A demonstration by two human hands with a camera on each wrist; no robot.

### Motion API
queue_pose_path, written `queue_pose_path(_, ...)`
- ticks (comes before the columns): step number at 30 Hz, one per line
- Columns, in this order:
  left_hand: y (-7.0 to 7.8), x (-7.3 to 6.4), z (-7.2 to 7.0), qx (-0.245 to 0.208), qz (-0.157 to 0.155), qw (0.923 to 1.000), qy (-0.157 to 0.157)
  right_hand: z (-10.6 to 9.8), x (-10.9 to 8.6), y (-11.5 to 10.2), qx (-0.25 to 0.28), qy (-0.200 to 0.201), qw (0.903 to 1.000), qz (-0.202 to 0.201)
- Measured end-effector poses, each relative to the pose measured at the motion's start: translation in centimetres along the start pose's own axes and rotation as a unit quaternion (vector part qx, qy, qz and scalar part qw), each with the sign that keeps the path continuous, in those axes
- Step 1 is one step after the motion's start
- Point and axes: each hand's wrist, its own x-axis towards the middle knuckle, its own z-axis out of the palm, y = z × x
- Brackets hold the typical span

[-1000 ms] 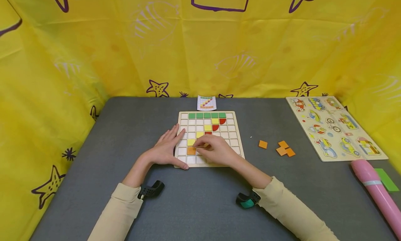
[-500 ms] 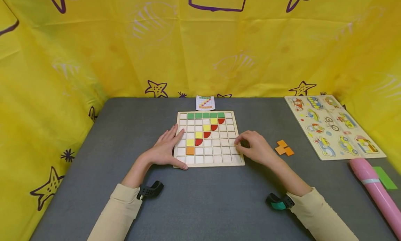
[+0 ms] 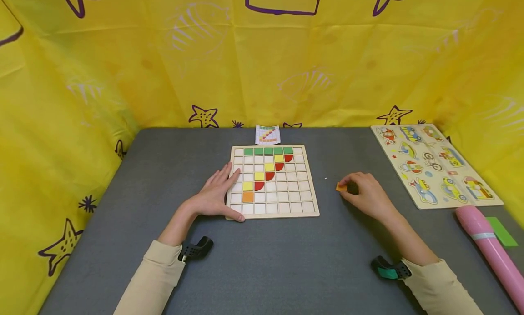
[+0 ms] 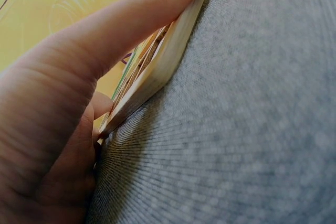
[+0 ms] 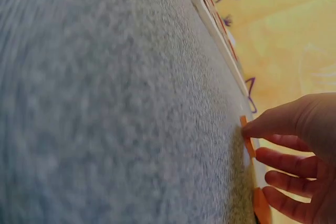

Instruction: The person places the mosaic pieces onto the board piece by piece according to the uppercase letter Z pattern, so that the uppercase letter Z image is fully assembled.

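Observation:
In the head view, my left hand [image 3: 215,194] rests spread at the left edge of a wooden grid board [image 3: 316,213], its thumb over the front corner. In the left wrist view the thumb lies on the board's pale rim [image 4: 170,59]. My right hand [image 3: 368,197] is right of the board, thumb and fingertips pinching an orange square tile [image 3: 340,187]. The right wrist view shows the thumb against this tile [image 5: 248,137] close over the table. Green, yellow, red and orange pieces sit in the board's cells, with an orange tile [image 3: 248,197] near the lower left.
A small pattern card [image 3: 268,135] lies behind the board. At the right are a wooden picture puzzle [image 3: 435,167], a pink cylinder [image 3: 489,251] and a green piece [image 3: 502,232]. More orange [image 5: 261,206] shows below the right fingers in the right wrist view.
My right hand has moved right, from over the board's lower cells to the loose orange tile on the table, and has taken hold of it. My left hand has stayed at the board.

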Motion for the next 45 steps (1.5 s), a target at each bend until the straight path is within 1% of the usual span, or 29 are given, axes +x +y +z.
queue_pose_path(7, -0.1, 0.0, -0.1, 0.001, 0.001, 1.0000, 0.002, -0.4, -0.1, 0.2, 0.004, -0.005, 0.9999, 0.013)
queue_pose_path(14, 0.0, 0.0, -0.1, 0.001, -0.001, 1.0000, 0.002, 0.0, 0.6, -0.3, 0.026, -0.025, 0.9984, 0.043)
queue_pose_path(21, -0.3, 0.1, 0.2, 0.003, 0.004, 1.0000, 0.002, 1.0, 1.6, -2.0, 0.086, -0.041, 0.9936, 0.061)
queue_pose_path(28, -0.2, 0.1, 0.2, 0.002, 0.004, 1.0000, 0.002, 2.6, 2.7, -4.1, 0.149, -0.085, 0.9828, 0.068)
queue_pose_path(39, -0.1, 0.1, 0.3, 0.002, 0.004, 1.0000, 0.003, 4.9, 4.2, -7.7, 0.193, -0.119, 0.9736, 0.024)
queue_pose_path(41, -0.2, 0.1, 0.2, 0.002, 0.003, 1.0000, 0.004, 5.5, 4.4, -8.4, 0.197, -0.122, 0.9726, 0.012)
queue_pose_path(45, -0.1, 0.0, 0.1, 0.002, 0.001, 1.0000, 0.005, 6.5, 5.0, -9.9, 0.202, -0.122, 0.9715, -0.025)
